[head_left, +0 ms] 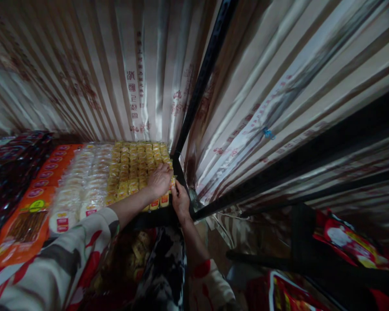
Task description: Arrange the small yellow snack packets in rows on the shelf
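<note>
Small yellow-wrapped snack packets (129, 166) stand in tight rows at the right end of a shelf. Over the rightmost rows lies my left hand (160, 179), its fingers curled down among the packets. Its fingertips are hidden, so whatever they grip cannot be made out. At the shelf's corner, my right hand (181, 201) pinches a small yellow packet (173, 180) between thumb and fingers. The two hands are close together. Red labels show on the packets along the front edge.
Left of the packets are clear-wrapped white round snacks (65, 201), orange bags (35, 207) and dark shiny packs (9, 172). A black post (202, 77) rises behind the corner, before printed pale curtains (149, 65). Red packages (350, 242) sit lower right.
</note>
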`<state>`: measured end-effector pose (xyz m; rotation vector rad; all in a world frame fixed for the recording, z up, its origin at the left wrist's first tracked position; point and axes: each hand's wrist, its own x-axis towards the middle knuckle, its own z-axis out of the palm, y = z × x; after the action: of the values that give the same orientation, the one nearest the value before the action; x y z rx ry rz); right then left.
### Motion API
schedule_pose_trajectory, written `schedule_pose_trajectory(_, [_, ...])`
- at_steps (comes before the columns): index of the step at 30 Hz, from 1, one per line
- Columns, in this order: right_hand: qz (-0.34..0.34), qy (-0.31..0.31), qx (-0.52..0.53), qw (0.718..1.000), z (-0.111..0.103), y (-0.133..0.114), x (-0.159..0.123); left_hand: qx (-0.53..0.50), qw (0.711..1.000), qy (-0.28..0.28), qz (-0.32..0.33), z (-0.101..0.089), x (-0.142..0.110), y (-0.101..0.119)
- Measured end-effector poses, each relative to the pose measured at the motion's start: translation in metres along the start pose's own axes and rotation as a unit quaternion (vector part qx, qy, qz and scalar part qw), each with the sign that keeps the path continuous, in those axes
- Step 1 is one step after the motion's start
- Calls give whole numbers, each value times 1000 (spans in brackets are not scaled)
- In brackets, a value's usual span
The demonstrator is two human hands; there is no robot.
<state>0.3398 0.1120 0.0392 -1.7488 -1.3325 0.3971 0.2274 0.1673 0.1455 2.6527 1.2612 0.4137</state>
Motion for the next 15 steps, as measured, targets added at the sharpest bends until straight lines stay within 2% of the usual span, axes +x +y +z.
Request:
schedule_pose_trajectory(5, [6, -19, 4, 1000, 1, -2, -1, 10, 1000, 8, -28, 10, 2, -7])
schedule_pose_trajectory(15, [-20, -5, -11, 1000, 5, -6, -1, -15, 1000, 9, 2, 13, 6, -17])
